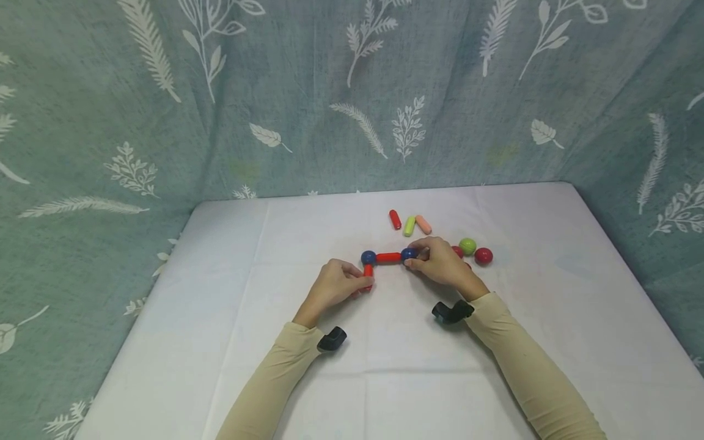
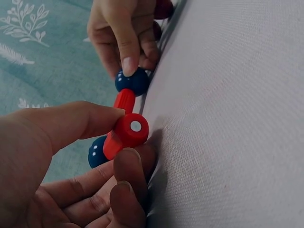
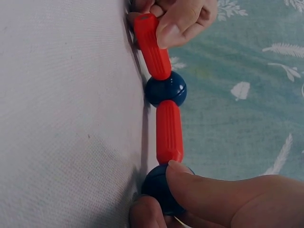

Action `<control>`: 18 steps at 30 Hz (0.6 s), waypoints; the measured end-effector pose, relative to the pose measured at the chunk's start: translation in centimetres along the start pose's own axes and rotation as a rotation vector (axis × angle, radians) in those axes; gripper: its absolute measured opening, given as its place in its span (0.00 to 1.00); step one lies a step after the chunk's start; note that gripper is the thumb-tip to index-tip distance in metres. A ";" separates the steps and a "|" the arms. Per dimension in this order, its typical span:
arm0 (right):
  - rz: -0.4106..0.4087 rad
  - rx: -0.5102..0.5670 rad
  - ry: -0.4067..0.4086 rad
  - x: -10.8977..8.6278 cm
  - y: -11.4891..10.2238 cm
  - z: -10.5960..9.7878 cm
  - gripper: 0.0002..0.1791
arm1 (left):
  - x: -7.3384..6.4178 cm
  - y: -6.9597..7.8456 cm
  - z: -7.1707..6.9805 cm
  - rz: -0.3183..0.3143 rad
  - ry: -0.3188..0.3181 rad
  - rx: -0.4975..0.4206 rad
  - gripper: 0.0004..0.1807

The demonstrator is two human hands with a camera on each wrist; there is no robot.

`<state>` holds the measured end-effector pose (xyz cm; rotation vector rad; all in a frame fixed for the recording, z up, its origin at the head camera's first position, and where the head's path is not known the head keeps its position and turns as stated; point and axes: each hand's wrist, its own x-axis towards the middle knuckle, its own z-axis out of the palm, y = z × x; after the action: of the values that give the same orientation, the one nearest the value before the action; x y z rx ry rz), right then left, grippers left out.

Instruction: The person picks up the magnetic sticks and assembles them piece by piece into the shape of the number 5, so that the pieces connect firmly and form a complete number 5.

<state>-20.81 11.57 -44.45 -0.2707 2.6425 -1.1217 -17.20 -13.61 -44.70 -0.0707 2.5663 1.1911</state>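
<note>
Two red ribbed rods and two blue balls are joined in an L on the table. The near red rod point(image 3: 153, 47) runs from the left blue ball point(image 1: 368, 257) toward the person, and my left hand point(image 1: 337, 286) pinches it between thumb and fingers. A white disc point(image 2: 136, 126) shows on its free end in the left wrist view. From that ball the second red rod point(image 3: 169, 132) reaches sideways to the right blue ball point(image 3: 164, 190). My right hand point(image 1: 438, 261) grips this right ball with thumb and fingers.
Beyond the hands lie a red rod point(image 1: 395, 219), a yellow-green rod point(image 1: 409, 226) and an orange-pink rod point(image 1: 423, 224). Right of the right hand are a green ball point(image 1: 467, 246) and a dark red ball point(image 1: 483, 256), with more red balls partly hidden. A leaf-patterned curtain point(image 1: 308, 91) hangs behind the white table point(image 1: 396, 397).
</note>
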 end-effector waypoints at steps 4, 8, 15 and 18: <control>0.009 -0.004 0.005 0.1 0.1 0.1 0.25 | 0.1 0.1 0.0 0.003 0.001 0.013 0.14; 0.012 -0.005 0.006 0.0 0.0 0.0 0.26 | 0.2 0.1 0.0 -0.008 -0.002 0.019 0.14; 0.005 -0.013 0.002 0.1 -0.1 0.0 0.26 | 0.5 0.0 -0.1 -0.023 -0.018 -0.008 0.14; 0.006 -0.009 0.005 0.1 -0.1 0.0 0.26 | 0.7 0.1 0.1 -0.014 -0.014 -0.001 0.13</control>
<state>-20.86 11.50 -44.36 -0.2619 2.6517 -1.1111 -17.84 -13.47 -44.90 -0.0799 2.5489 1.1843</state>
